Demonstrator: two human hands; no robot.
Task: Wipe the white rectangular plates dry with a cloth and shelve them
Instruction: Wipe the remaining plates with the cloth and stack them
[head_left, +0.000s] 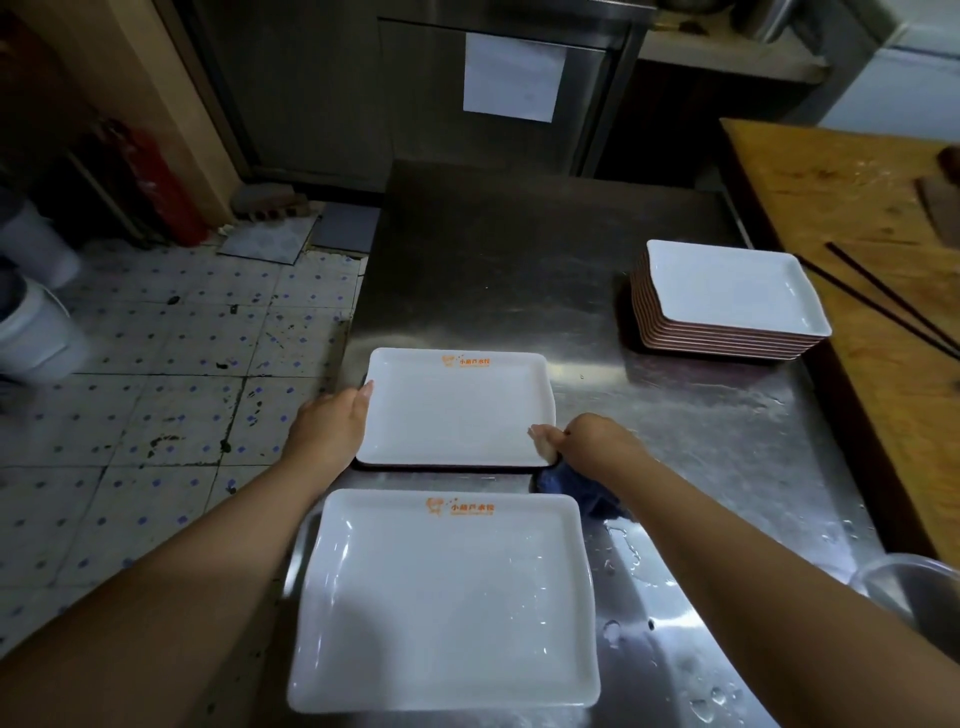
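Observation:
A white rectangular plate (457, 410) with an orange logo lies in the middle of the steel table (519, 249). My left hand (332, 431) holds its left rim with the thumb on top. My right hand (587, 441) grips its near right corner, thumb on the rim, and also holds a dark blue cloth (582, 493) bunched under the palm. A second logo plate (447, 603), wet, lies nearer to me on a steel tray (296, 551). A stack of several white plates (727, 301) stands at the table's right.
A wooden board (857, 218) lies to the right with dark chopsticks (883, 306) and a cleaver (940, 208) on it. A clear container (914, 587) sits at the near right. Water drops spot the table's near right. White buckets (36, 322) stand on the tiled floor at left.

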